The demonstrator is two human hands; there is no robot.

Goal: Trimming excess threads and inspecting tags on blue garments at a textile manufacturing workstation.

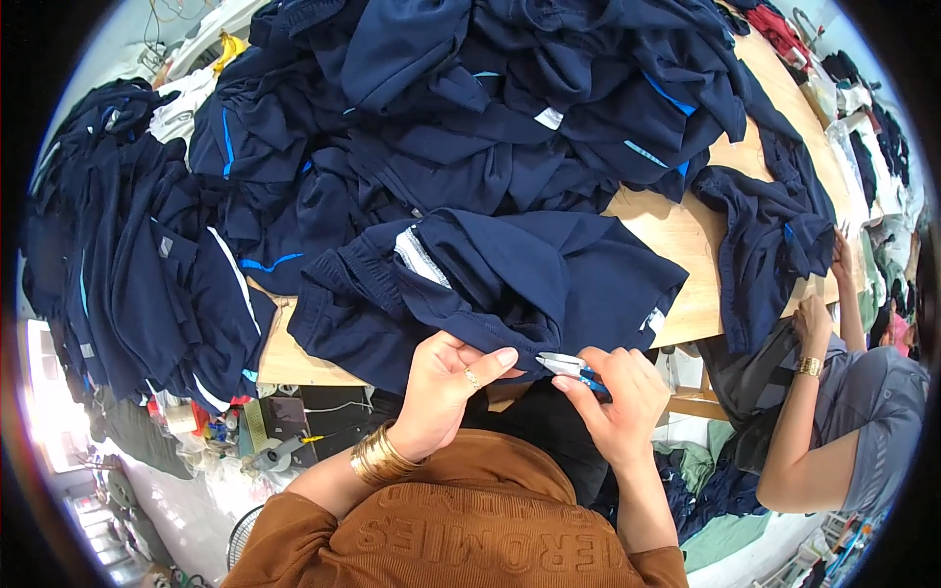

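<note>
A dark navy garment (608, 260) with a gathered waistband lies at the table's near edge, and a white label (421, 257) shows inside it. My left hand (446, 382) pinches the garment's near edge between thumb and fingers. Gold bangles circle that wrist. In my right hand (622, 397) is a pair of thread snips (564, 366) with pale blades and a blue handle. The snips' tips touch or nearly touch the cloth edge, just right of my left thumb; whether they cut a thread is too small to tell.
A large heap of navy garments (412, 59) covers the far part of the wooden table (686, 235). More garments (118, 235) hang over its left edge. At the right, a co-worker's hands (814, 323) handle another navy garment (774, 225). Cloth lies on the floor below.
</note>
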